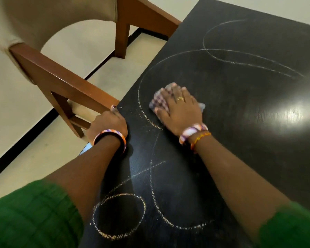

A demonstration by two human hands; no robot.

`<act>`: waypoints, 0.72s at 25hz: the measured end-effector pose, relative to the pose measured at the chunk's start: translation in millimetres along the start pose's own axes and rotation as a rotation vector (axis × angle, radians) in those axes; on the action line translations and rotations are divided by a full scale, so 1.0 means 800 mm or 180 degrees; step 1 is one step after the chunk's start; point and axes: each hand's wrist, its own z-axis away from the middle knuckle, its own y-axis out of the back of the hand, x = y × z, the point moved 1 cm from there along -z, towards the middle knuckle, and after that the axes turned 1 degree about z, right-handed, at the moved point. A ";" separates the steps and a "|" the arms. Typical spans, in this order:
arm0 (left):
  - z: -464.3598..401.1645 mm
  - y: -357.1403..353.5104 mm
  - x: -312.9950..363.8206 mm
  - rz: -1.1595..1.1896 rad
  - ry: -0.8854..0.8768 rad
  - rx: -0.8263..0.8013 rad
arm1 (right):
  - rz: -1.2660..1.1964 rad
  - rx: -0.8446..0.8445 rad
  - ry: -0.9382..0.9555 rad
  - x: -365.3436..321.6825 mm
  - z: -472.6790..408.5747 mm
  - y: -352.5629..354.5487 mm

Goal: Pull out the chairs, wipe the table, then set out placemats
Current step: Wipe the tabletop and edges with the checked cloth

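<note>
A black table (240, 86) fills the right side of the view, marked with looping chalk-like lines (141, 93). My right hand (179, 108) lies flat, fingers spread, pressing a checked cloth (160, 102) onto the tabletop beside one of the curved lines. My left hand (109, 124) curls over the table's left edge, thumb on top, the other fingers hidden below. A chair (61, 77) with a brown wooden frame and beige upholstery stands to the left of the table, its armrest reaching the table edge close to my left hand.
Pale floor tiles (25, 113) with a black stripe (43, 119) lie left of the table. A bright light glare (292, 113) sits on the tabletop at the right. Green sleeves frame the bottom corners.
</note>
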 end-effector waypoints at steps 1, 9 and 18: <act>0.000 0.000 -0.001 0.0008 0.0001 -0.0033 | -0.0027 0.0067 0.0131 0.004 0.025 -0.001; 0.004 0.001 -0.001 0.0023 0.0022 -0.0056 | 0.0246 -0.0146 -0.0822 0.054 -0.010 0.027; 0.001 -0.001 -0.005 0.0166 0.0027 0.0009 | -0.0095 -0.0451 0.0031 -0.042 -0.048 0.004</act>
